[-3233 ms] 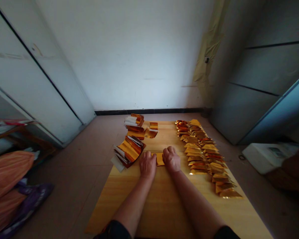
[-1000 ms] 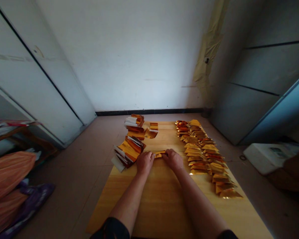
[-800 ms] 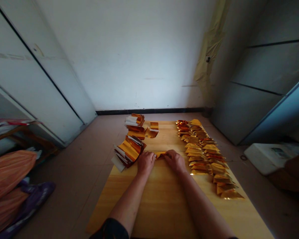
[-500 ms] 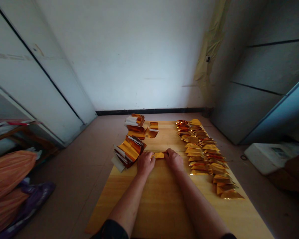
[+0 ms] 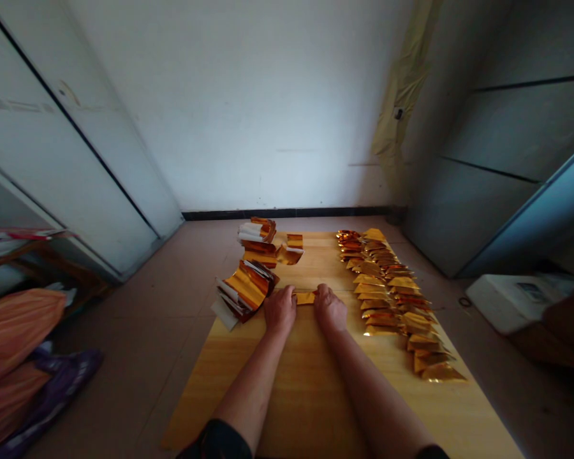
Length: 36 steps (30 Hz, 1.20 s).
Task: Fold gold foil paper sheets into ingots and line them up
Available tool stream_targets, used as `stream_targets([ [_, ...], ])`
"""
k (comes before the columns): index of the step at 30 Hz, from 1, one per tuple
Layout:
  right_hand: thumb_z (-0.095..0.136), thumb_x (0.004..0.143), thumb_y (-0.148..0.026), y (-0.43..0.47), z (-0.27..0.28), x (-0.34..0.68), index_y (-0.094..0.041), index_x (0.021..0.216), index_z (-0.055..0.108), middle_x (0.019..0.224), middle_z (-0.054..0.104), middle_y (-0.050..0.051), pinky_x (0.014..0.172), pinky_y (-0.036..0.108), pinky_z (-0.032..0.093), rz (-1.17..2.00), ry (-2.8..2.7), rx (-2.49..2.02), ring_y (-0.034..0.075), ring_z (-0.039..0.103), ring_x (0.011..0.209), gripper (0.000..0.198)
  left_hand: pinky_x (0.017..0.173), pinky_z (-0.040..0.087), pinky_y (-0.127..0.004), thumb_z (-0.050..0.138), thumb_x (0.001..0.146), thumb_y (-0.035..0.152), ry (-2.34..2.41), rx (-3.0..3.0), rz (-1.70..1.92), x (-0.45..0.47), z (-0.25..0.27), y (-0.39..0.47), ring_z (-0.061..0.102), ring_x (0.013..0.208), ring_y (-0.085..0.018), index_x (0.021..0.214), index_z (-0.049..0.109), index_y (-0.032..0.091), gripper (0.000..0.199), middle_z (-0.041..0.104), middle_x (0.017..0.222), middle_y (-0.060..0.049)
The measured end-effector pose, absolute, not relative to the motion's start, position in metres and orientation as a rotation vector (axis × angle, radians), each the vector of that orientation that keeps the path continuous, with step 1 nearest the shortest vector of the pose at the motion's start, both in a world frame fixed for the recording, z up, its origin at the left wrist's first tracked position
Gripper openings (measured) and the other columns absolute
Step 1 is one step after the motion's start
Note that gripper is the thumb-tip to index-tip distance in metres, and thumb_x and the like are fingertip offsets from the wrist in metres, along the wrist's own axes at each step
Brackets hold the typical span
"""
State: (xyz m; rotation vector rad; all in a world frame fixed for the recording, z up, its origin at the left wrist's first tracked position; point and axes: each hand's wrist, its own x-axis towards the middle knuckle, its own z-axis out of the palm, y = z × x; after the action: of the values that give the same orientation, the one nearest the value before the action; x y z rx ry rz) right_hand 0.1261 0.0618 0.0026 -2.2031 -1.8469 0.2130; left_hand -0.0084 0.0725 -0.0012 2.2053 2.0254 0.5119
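A small strip of gold foil paper (image 5: 305, 298) lies across the middle of the wooden table (image 5: 296, 382), folded narrow. My left hand (image 5: 280, 308) has its fingers closed on the strip's left end, and my right hand (image 5: 330, 308) grips the right end. The strip's ends are hidden under my fingers. Close to my left hand is a curved stack of gold foil sheets (image 5: 249, 287) with white backs. To the right of my right hand run rows of folded gold paper pieces (image 5: 370, 288), overlapping one another.
More foil sheets (image 5: 258, 254) lie at the table's far left, with a smaller gold piece (image 5: 294, 241) beside them. A white box (image 5: 500, 303) stands on the floor at right. Orange and purple bags (image 5: 23, 344) are at left. A wall (image 5: 268, 115) rises beyond the table.
Both hands stay on the gold strip with only a slight shift of the fingers; the right hand has moved slightly left. The whole view has shifted a little.
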Motion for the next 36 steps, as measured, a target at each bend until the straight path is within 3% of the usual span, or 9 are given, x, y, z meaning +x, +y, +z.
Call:
stream_targets([
  [10, 0.037, 0.093, -0.020, 0.063, 0.001, 0.125, -0.021, 0.107, 0.054, 0.092, 0.065, 0.006, 0.059, 0.020, 0.036, 0.181, -1.870, -2.182, 0.012, 0.063, 0.073, 0.022, 0.077, 0.039, -0.033, 0.046, 0.088, 0.023, 2.054, 2.288, 0.364, -0.007, -0.001, 0.078, 0.061, 0.094, -0.021, 0.114, 0.054, 0.023, 0.027, 0.068, 0.098, -0.006],
  [16, 0.039, 0.092, -0.020, 0.061, 0.006, 0.126, -0.023, 0.101, 0.055, 0.096, 0.061, 0.004, 0.055, 0.020, 0.032, 0.186, -1.876, -2.180, 0.010, 0.060, 0.070, 0.019, 0.074, 0.038, -0.033, 0.046, 0.088, 0.026, 2.107, 2.298, 0.350, -0.003, 0.001, 0.074, 0.059, 0.090, -0.022, 0.101, 0.057, 0.022, 0.017, 0.066, 0.090, -0.005],
  [22, 0.038, 0.092, -0.018, 0.059, 0.002, 0.125, -0.019, 0.092, 0.059, 0.097, 0.058, 0.006, 0.059, 0.022, 0.034, 0.125, -1.915, -2.177, 0.011, 0.059, 0.072, 0.021, 0.079, 0.038, -0.036, 0.043, 0.089, 0.023, 2.146, 2.438, 0.389, -0.002, 0.002, 0.069, 0.051, 0.100, -0.025, 0.088, 0.063, 0.022, 0.020, 0.060, 0.095, -0.008],
  [26, 0.043, 0.091, -0.027, 0.055, 0.001, 0.124, -0.019, 0.091, 0.059, 0.095, 0.058, 0.005, 0.064, 0.024, 0.036, 0.104, -1.912, -2.137, 0.013, 0.058, 0.078, 0.018, 0.079, 0.039, -0.034, 0.043, 0.088, 0.020, 2.083, 2.435, 0.386, -0.003, 0.000, 0.070, 0.053, 0.095, -0.023, 0.086, 0.062, 0.019, 0.020, 0.062, 0.090, -0.008],
  [31, 0.055, 0.083, -0.042, 0.050, 0.005, 0.122, -0.019, 0.090, 0.059, 0.095, 0.057, 0.005, 0.069, 0.026, 0.037, 0.085, -1.903, -2.105, 0.017, 0.058, 0.086, 0.024, 0.079, 0.039, -0.033, 0.052, 0.085, 0.031, 2.039, 2.394, 0.465, -0.006, 0.000, 0.067, 0.053, 0.095, -0.023, 0.086, 0.060, 0.019, 0.015, 0.062, 0.090, -0.007],
  [36, 0.059, 0.080, -0.042, 0.050, 0.011, 0.119, -0.019, 0.091, 0.058, 0.096, 0.057, 0.006, 0.069, 0.027, 0.037, 0.128, -1.862, -2.151, 0.018, 0.058, 0.087, 0.026, 0.078, 0.039, -0.032, 0.057, 0.082, 0.034, 2.032, 2.326, 0.432, -0.009, 0.004, 0.064, 0.054, 0.096, -0.022, 0.087, 0.059, 0.020, 0.015, 0.061, 0.091, -0.006],
])
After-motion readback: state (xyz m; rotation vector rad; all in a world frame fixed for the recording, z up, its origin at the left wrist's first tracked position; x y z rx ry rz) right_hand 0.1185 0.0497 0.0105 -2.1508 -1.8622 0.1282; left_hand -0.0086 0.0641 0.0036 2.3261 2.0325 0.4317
